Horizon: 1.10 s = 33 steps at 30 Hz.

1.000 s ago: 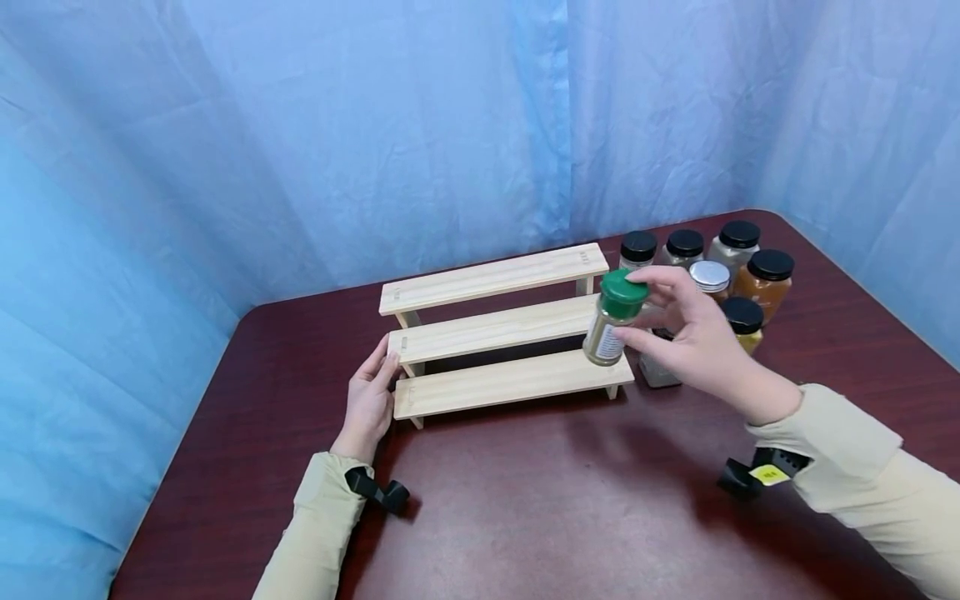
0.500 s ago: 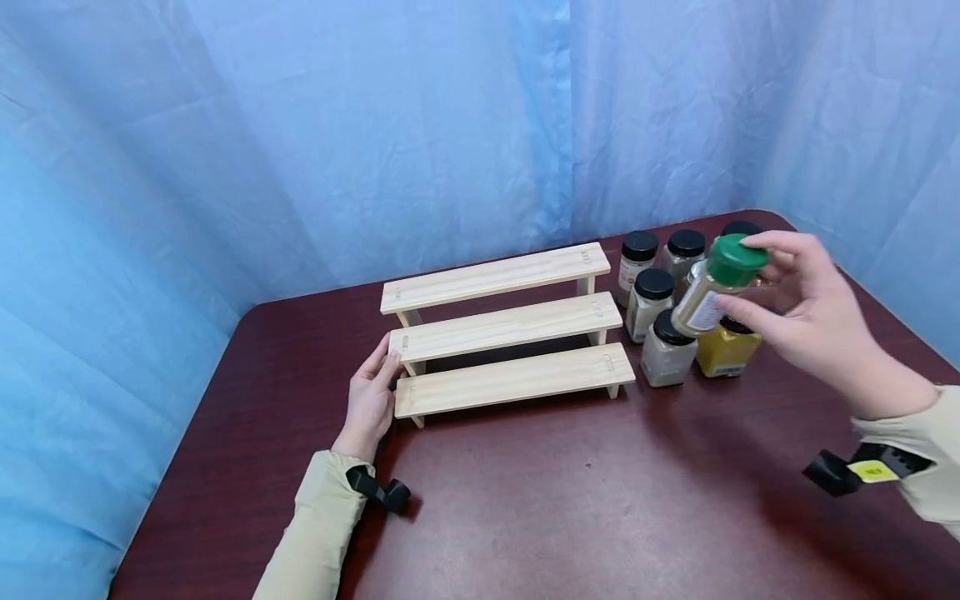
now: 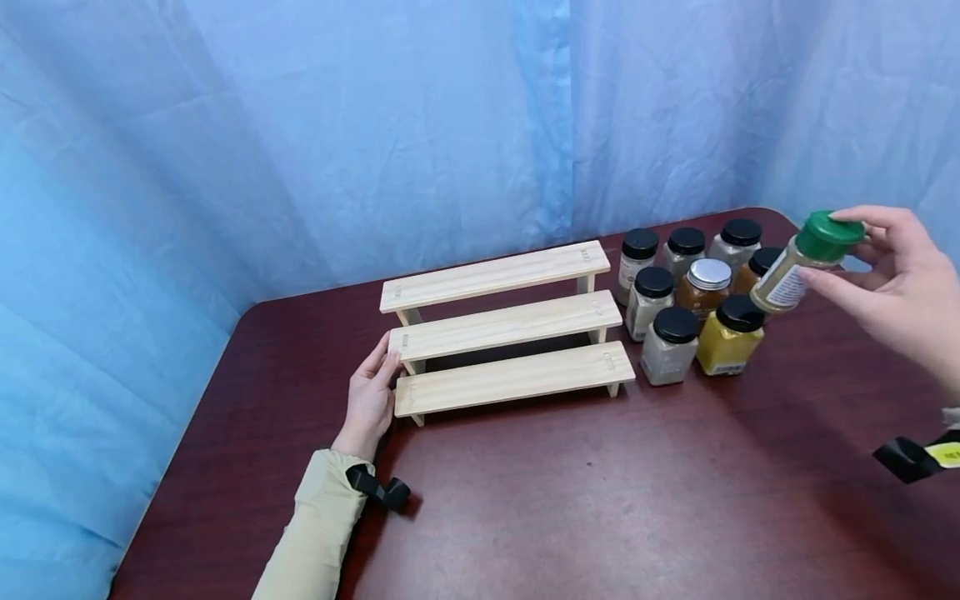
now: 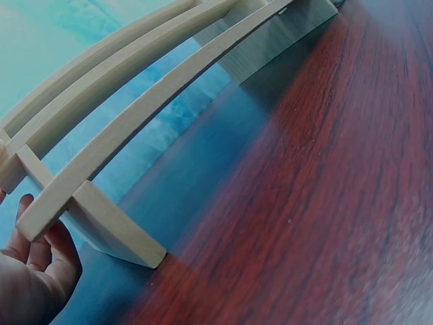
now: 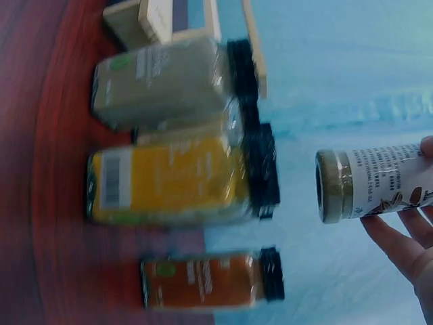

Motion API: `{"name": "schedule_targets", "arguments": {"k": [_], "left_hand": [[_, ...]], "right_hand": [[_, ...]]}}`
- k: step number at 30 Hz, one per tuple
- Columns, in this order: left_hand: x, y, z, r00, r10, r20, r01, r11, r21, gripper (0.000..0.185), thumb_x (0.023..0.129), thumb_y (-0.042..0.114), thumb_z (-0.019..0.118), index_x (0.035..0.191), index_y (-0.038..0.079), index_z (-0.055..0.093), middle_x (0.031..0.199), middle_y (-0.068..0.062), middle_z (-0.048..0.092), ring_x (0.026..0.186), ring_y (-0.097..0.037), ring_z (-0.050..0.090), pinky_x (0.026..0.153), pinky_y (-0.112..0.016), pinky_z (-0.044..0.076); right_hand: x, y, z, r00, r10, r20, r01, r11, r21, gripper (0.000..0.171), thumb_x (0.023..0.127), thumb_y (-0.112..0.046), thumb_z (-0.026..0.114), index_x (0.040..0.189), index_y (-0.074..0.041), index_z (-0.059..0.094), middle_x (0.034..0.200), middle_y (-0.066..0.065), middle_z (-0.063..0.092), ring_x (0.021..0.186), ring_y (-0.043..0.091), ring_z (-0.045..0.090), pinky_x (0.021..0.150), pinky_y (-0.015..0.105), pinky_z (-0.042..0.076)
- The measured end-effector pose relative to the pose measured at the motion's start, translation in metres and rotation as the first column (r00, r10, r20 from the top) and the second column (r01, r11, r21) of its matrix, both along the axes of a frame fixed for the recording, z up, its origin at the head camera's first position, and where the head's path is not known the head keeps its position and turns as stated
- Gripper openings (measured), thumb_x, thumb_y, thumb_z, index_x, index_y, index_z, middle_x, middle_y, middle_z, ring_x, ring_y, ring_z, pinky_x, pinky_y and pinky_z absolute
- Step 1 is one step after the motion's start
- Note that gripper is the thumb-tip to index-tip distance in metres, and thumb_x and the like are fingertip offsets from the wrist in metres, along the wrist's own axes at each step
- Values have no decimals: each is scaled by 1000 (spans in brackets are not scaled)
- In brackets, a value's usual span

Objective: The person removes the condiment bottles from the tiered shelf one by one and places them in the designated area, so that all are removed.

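Observation:
A three-tier wooden shelf rack [image 3: 510, 327] stands on the dark red table. My left hand [image 3: 366, 404] grips the left end of its middle tier; in the left wrist view the fingers [image 4: 64, 254] curl by the rack's end. My right hand [image 3: 900, 275] holds a green-capped spice jar [image 3: 797, 260] by its cap and side, tilted and raised above the table to the right of the other jars. In the right wrist view the jar's glass base and printed label [image 5: 385, 179] show, while its cap is out of frame.
Right of the rack several spice jars stand grouped: a yellow one [image 3: 729, 337], a grey one [image 3: 669, 348], a silver-lidded brown one [image 3: 703, 292] and others with black lids. Blue curtains [image 3: 420, 125] hang behind the table [image 3: 525, 500].
My right hand has carried the green-capped jar rightward, from over the rack's right end past the group of jars, uncovering them. My left hand has stayed on the rack.

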<state>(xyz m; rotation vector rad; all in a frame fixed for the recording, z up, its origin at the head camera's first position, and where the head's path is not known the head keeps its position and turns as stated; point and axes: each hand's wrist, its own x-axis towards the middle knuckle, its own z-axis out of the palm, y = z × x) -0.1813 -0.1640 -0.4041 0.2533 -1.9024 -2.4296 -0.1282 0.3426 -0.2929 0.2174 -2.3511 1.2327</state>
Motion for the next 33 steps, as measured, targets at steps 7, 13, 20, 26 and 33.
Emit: {"name": "schedule_targets", "arguments": {"k": [7, 13, 20, 26, 33], "left_hand": [[0, -1, 0, 1000, -3, 19, 3, 1000, -2, 48, 99, 11, 48, 146, 11, 36, 142, -13, 45, 94, -1, 57, 81, -20, 48], [0, -1, 0, 1000, -8, 19, 8, 1000, -10, 49, 100, 12, 48, 147, 11, 35, 140, -11, 47, 95, -1, 57, 82, -20, 48], [0, 0, 0, 1000, -1, 7, 1, 1000, 0, 49, 99, 11, 49, 146, 9, 36, 123, 0, 58, 93, -1, 58, 82, -20, 48], [1, 0, 1, 1000, -1, 9, 1, 1000, -9, 48, 99, 11, 48, 146, 10, 36, 132, -8, 53, 93, -1, 58, 82, -20, 48], [1, 0, 1, 1000, -4, 5, 4, 1000, -7, 49, 99, 10, 48, 147, 9, 35, 130, -7, 55, 92, -1, 58, 81, -20, 48]], "right_hand": [[-3, 18, -17, 998, -57, 40, 54, 996, 78, 62, 86, 12, 58, 133, -26, 43, 109, -29, 38, 94, -20, 41, 73, -6, 32], [-5, 32, -32, 993, -95, 65, 88, 991, 106, 60, 88, 8, 58, 132, -30, 41, 105, -31, 35, 89, -20, 40, 71, -6, 31], [-6, 40, -46, 986, -103, 133, 84, 987, 140, 55, 89, 4, 59, 131, -27, 41, 97, -31, 37, 82, -29, 39, 67, -6, 32], [-6, 42, -55, 975, -136, 175, 96, 971, 221, 44, 91, -4, 60, 131, -9, 42, 103, 8, 49, 77, -34, 34, 60, -5, 31], [-14, 56, -78, 967, -131, 218, 60, 950, 307, 48, 91, -11, 63, 132, -3, 41, 111, 21, 47, 75, -27, 41, 54, 4, 39]]}}
